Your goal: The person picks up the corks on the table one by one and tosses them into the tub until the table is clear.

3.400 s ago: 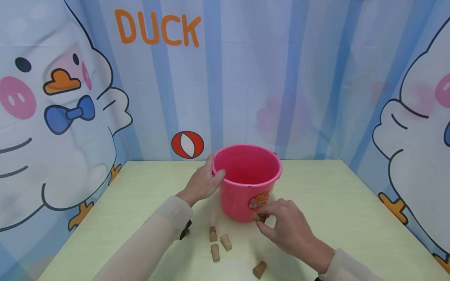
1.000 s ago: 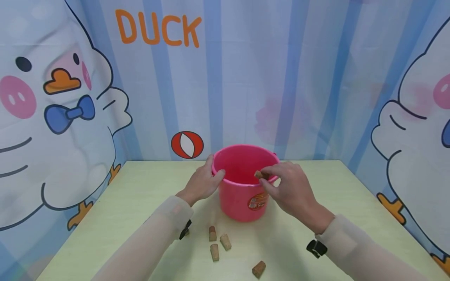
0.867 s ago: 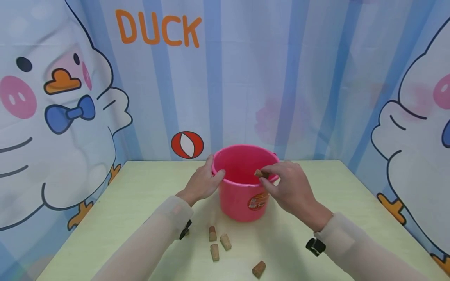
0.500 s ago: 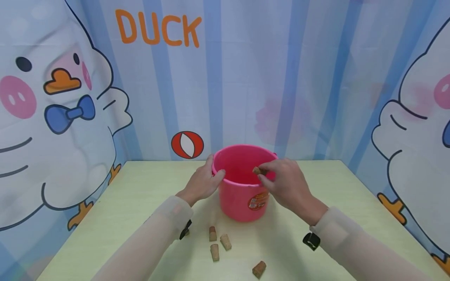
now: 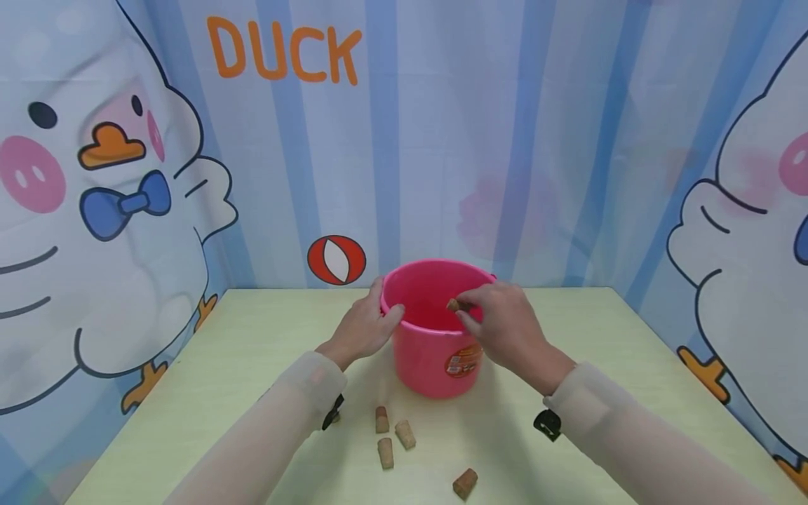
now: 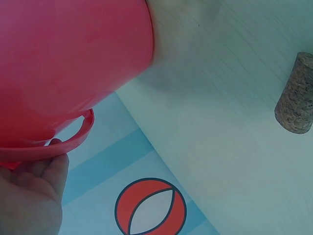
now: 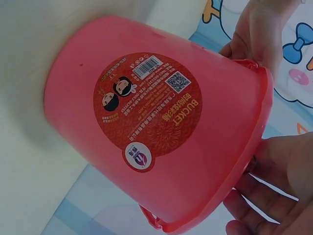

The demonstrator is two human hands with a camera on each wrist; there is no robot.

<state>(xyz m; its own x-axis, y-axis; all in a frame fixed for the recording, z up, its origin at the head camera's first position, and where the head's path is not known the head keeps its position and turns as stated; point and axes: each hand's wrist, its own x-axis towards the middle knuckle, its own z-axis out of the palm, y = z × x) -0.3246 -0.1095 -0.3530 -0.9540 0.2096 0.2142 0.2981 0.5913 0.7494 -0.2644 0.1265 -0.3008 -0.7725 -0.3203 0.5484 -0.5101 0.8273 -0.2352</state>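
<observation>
A pink bucket [image 5: 435, 361] stands upright on the table. My left hand [image 5: 361, 330] grips its rim at the left, thumb over the near edge; in the left wrist view that hand [image 6: 34, 196] is at the rim and handle. Over the bucket's opening, my right hand [image 5: 510, 330] pinches a cork stopper [image 5: 454, 305] between thumb and fingers. The right wrist view shows that hand [image 7: 279, 181] at the rim, the cork mostly hidden. Several loose corks lie in front of the bucket, among them a reddish-topped cork [image 5: 381, 420] and a darker cork [image 5: 465, 484].
One cork [image 5: 336, 419] is partly hidden behind the left wrist's black strap [image 5: 332, 412]. The pale table [image 5: 568, 393] ends at a blue-striped curtain [image 5: 442, 140] printed with ducks. A red label [image 5: 463, 361] is on the bucket's near side.
From low in front of the bucket, the right hand has lifted the cork over the rim, then shifted left above the opening. The left hand and the loose corks stay put.
</observation>
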